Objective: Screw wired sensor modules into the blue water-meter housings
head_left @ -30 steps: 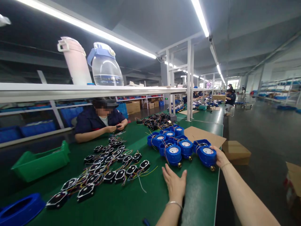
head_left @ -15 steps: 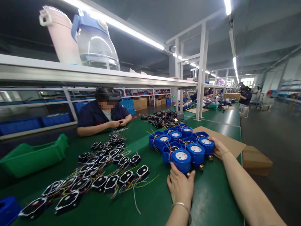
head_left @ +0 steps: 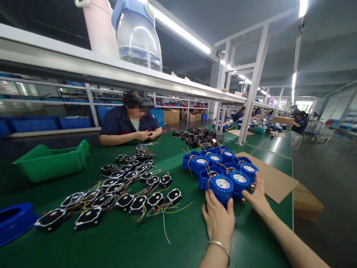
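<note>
Blue water meters [head_left: 222,184] with white round dials stand packed in rows on the green table. My left hand [head_left: 219,219], a silver bangle at its wrist, rests with spread fingers against the near side of the front meter. My right hand [head_left: 258,195] is open, thumb and fingers apart, beside the right-hand meters and their brass fittings [head_left: 243,201]. Whether its fingertips touch the meters I cannot tell. Coloured wires [head_left: 209,175] rise from the blue housings. Left of them lie several black modules [head_left: 138,204] with white edges and loose wires.
Across the table sits a co-worker [head_left: 131,121], hands together. A green bin [head_left: 52,163] and a blue ring-shaped part [head_left: 16,223] are at left. Cardboard [head_left: 275,178] lies right of the meters. Overhead, a shelf [head_left: 97,67] holds bottles; a dark pile of wired parts [head_left: 198,137] lies behind.
My right hand has drawn back from the far right meter toward me, its fingers opening out. My left hand stays at the front meter. The view has shifted left and tilted down.
</note>
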Demonstrator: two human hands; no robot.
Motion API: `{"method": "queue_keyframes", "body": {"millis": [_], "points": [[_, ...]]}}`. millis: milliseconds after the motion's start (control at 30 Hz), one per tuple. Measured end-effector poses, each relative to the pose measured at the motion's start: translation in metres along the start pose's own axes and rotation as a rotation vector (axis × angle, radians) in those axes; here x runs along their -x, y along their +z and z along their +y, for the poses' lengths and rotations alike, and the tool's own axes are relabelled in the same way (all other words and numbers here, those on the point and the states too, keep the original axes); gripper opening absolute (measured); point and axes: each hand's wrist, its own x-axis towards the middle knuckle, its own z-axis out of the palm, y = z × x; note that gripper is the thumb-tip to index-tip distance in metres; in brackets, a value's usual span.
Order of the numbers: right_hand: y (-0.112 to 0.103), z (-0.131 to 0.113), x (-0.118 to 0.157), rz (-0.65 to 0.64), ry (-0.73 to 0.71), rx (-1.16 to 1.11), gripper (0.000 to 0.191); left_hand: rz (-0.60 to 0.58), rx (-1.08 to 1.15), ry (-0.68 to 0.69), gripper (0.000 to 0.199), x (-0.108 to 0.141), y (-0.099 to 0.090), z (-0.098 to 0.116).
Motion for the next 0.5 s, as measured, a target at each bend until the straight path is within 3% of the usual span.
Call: {"method": "queue_keyframes", "body": {"millis": [167, 500], "points": [[0.018, 0.006, 0.007, -0.092, -0.191, 0.298, 0.087, -0.057, 0.125, -0.025, 0.060, -0.003, 0.000, 0.001], [0.022, 0.021, -0.035, -0.104, -0.324, 0.415, 0.064, -0.138, 0.207, -0.086, 0.054, -0.020, 0.003, 0.000]]}}
